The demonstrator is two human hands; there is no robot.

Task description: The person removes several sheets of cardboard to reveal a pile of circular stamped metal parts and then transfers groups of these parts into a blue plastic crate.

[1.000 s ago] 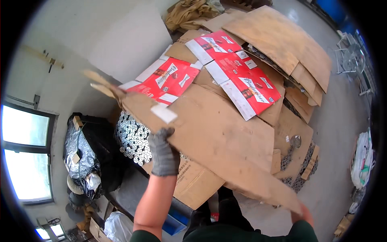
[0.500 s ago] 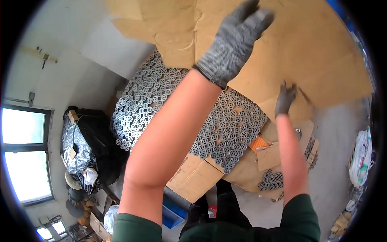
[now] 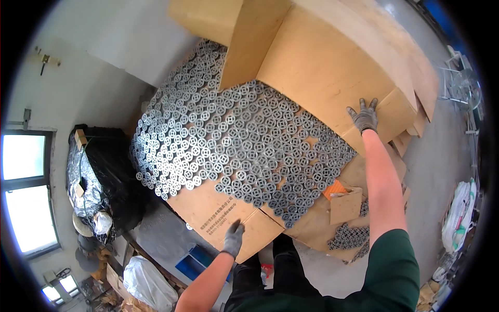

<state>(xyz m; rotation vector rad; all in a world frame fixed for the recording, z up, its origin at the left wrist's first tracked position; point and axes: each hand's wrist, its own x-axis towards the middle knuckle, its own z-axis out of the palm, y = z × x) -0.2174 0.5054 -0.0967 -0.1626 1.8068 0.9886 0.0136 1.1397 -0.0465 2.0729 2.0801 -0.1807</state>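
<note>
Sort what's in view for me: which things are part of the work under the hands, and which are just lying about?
In hand:
- left hand on the lower cardboard sheet
- right hand on the folded-back cardboard sheet
- round metal parts laid in rows

Lying about:
- black wrapped bundle
- white sack
- blue bin
- small cardboard scrap

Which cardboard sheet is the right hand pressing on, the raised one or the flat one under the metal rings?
The raised cardboard sheet: the right hand lies flat on its lower corner, tilted above the metal rings.
</note>
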